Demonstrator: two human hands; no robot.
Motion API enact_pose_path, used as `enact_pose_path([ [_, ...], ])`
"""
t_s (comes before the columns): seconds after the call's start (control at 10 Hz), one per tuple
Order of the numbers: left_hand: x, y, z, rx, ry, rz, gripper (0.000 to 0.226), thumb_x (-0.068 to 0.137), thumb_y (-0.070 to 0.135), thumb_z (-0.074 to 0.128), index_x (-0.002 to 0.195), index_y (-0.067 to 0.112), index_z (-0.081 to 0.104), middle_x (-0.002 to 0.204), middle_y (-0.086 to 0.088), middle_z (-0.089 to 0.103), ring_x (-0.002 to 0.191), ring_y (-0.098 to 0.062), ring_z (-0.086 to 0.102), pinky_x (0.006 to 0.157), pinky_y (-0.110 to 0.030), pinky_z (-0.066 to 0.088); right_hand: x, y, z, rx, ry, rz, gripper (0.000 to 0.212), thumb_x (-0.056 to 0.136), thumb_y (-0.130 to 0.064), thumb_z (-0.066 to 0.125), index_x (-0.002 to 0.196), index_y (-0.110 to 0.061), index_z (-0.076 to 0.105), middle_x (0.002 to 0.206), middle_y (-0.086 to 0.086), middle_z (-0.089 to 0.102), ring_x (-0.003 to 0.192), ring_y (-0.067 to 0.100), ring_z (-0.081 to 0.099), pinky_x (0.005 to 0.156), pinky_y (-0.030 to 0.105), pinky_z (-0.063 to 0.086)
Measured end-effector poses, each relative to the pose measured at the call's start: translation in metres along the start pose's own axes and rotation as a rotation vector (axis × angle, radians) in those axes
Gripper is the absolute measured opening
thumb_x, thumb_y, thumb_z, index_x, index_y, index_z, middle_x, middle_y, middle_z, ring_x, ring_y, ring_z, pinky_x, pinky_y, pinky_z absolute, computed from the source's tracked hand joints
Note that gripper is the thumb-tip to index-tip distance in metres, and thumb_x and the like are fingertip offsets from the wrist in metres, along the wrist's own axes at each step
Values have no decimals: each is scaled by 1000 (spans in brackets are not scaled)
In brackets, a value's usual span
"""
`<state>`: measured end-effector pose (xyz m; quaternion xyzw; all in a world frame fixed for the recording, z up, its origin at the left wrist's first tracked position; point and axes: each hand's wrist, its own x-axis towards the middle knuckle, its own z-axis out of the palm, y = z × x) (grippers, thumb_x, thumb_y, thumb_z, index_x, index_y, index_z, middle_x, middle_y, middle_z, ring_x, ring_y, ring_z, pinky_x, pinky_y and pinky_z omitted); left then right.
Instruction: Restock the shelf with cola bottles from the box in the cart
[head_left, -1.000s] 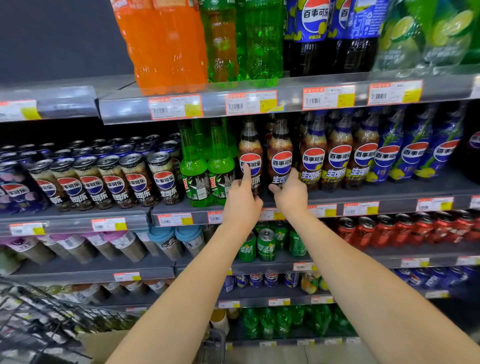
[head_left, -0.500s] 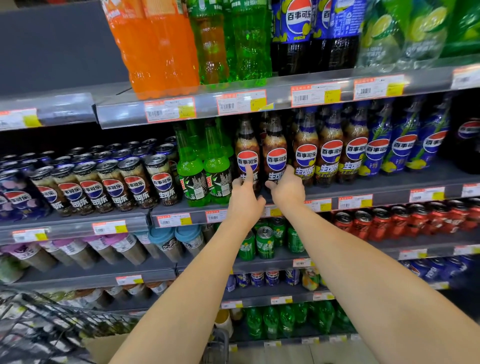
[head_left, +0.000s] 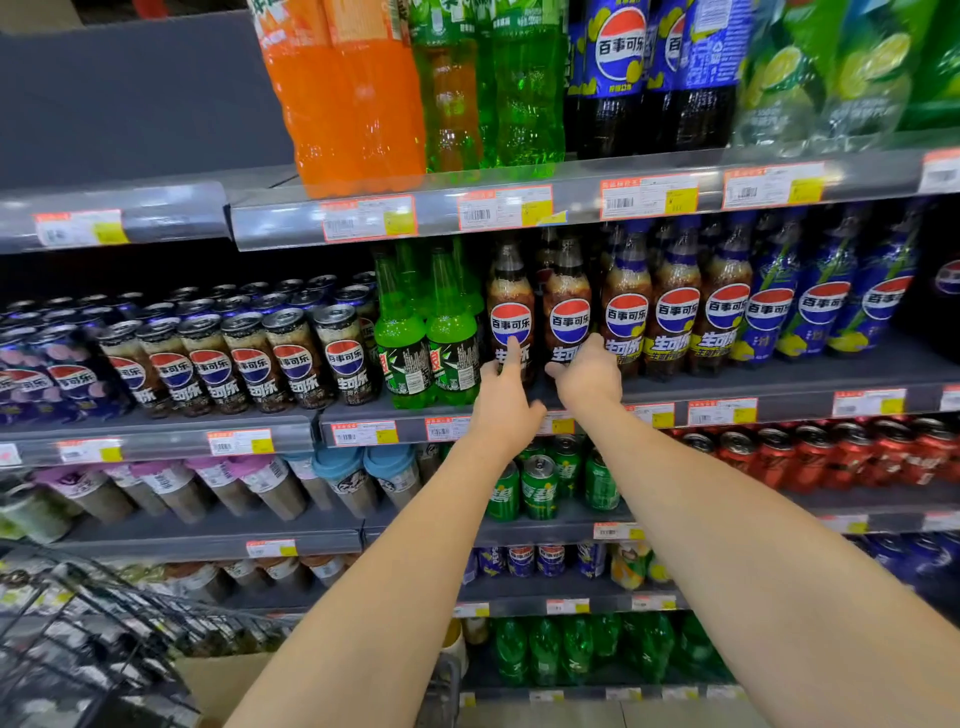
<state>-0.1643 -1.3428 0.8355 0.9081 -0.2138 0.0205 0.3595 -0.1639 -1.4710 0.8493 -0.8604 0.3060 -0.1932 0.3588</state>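
Note:
Two brown cola bottles stand side by side at the front of the middle shelf (head_left: 789, 382). My left hand (head_left: 506, 402) reaches up to the left cola bottle (head_left: 511, 291); its index finger lies on the label and the thumb is spread to the side. My right hand (head_left: 589, 382) cups the base of the right cola bottle (head_left: 569, 288), thumb on its left and fingers on its right. Both bottles stand upright on the shelf. A corner of the cardboard box (head_left: 223, 686) shows at the bottom edge beside the wire cart (head_left: 78, 629).
Green soda bottles (head_left: 426, 332) stand just left of the two cola bottles, and more cola bottles (head_left: 675, 306) just right. Cola cans (head_left: 249, 358) fill the left shelf. The shelf above (head_left: 571, 208) overhangs with large bottles. Green cans (head_left: 540, 488) sit below my wrists.
The view has drifted a little, so the shelves sit lower and more to the left in the frame. Both hands stay at the same two cola bottles.

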Motion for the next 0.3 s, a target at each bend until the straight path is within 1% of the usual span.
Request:
enact_pose_path([
  [0.1,-5,1,0,94,7,14,93,94,17,66,165,20,7,159,-23,25,131,-41,51,107,-47,46,-2,-5,-6,14,-19,31,61,85,-28,79,127,-5,42,124,19,62,113,39,62,85,45,51],
  [0.2,-12,1,2,200,43,60,85,95,20,64,163,19,14,155,-18,33,125,-38,54,98,-50,52,-3,-6,-9,73,-39,70,66,80,-27,84,127,-3,43,125,20,62,115,39,62,86,44,52],
  [0.3,-19,5,-8,250,97,96,73,96,25,61,159,17,26,149,-13,41,126,-34,54,94,-48,53,-12,0,-17,95,36,11,54,83,-26,80,121,0,50,120,22,65,111,40,64,85,44,54],
])
